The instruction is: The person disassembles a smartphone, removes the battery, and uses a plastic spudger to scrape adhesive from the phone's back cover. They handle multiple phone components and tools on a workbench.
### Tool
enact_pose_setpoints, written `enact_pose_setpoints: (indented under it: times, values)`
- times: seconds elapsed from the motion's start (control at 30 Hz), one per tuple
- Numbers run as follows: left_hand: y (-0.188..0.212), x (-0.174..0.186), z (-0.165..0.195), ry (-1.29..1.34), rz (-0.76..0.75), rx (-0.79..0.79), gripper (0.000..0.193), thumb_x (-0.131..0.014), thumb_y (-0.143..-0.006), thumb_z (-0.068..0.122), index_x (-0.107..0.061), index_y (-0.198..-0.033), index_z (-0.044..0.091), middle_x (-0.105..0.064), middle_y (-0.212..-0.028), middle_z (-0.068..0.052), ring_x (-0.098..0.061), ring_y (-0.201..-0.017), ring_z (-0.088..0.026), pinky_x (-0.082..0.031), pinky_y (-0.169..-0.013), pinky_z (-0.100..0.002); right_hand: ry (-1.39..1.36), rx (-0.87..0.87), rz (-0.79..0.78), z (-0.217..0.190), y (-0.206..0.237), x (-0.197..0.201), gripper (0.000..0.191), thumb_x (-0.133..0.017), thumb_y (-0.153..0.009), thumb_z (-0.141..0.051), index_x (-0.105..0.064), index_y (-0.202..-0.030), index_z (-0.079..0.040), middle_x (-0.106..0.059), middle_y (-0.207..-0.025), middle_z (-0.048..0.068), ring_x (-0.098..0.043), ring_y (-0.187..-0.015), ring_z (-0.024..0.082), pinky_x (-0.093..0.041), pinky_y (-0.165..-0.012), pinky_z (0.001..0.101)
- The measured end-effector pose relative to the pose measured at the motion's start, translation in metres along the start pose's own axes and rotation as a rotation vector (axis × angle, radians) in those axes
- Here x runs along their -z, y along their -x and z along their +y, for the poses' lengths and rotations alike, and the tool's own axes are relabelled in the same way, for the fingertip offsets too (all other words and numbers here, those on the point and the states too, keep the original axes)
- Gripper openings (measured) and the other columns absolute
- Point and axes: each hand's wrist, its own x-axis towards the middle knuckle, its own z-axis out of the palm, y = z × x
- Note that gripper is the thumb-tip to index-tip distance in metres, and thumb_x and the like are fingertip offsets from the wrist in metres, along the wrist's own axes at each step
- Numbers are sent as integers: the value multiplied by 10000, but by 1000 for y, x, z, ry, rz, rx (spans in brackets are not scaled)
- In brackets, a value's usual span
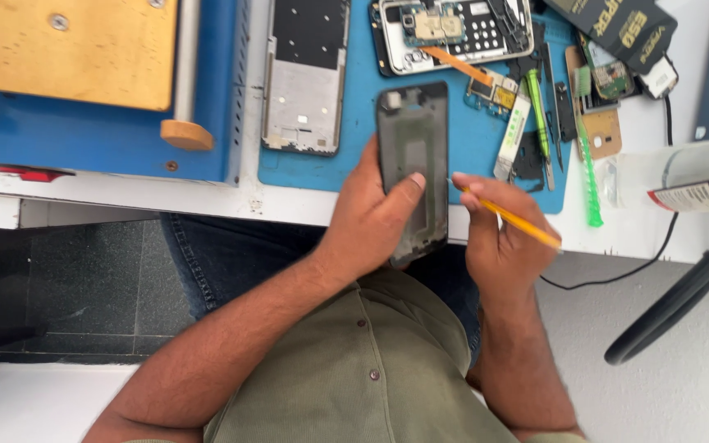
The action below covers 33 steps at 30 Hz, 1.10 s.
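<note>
My left hand grips a dark phone screen panel by its lower half, thumb pressed on its face, holding it over the edge of the blue work mat. My right hand holds a thin yellow tool like a pen, its tip pointing at the panel's right edge. The panel's lower end is hidden behind my left palm.
A silver phone mid-frame and an opened phone with its circuit board lie on the mat, with small parts, a green screwdriver and a green brush. A blue machine with a brass plate stands left. A clear bottle and black cable lie right.
</note>
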Motion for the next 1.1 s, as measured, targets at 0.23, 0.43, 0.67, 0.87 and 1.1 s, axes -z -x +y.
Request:
enact_pose_setpoints:
  times: [0.23, 0.43, 0.67, 0.87, 1.1]
  values:
    - [2, 2, -6, 70, 46, -109, 485, -540, -1009, 112, -431, -1463, -21, -635, -1265, -138, -636, -1184, -207, -533, -1026, -352, 152, -252, -178, -30, -2, 24, 48, -722, -1004, 12, -704, -1047, -2, -791, -982, 122, -773, -916, 181, -619, -812, 302]
    - [3, 5, -7, 141, -58, -37, 482, -546, -999, 125, -455, -1454, -8, -648, -1258, -141, -643, -1150, -195, -545, -1010, -353, -162, -186, -62, -21, -7, 17, 71, -687, -1050, 28, -665, -1115, 12, -764, -1111, 134, -748, -1014, 169, -621, -936, 298]
    - [3, 12, -20, 292, -33, -39, 475, -562, -1047, 110, -418, -1484, -7, -575, -1327, -140, -570, -1224, -195, -511, -1065, -353, -170, -293, -239, -40, 14, 68, 134, -741, -886, -22, -701, -1009, 10, -741, -1055, 182, -744, -940, 234, -612, -840, 332]
    - [13, 15, -13, 743, 7, 144, 589, -630, -995, 147, -345, -1498, 36, -537, -1302, -147, -605, -1168, -259, -563, -969, -487, -617, -248, 206, 1, 63, 61, 176, -668, -1017, -52, -678, -1174, 28, -667, -809, 140, -621, -659, 165, -526, -605, 266]
    - [124, 75, 0, 937, -294, 266, 574, -669, -995, 138, -392, -1468, -30, -619, -1269, -251, -646, -1219, -362, -606, -1015, -556, -506, -202, 139, 20, 113, 56, 176, -561, -1109, -72, -623, -1244, 22, -712, -955, 294, -649, -691, 192, -541, -648, 279]
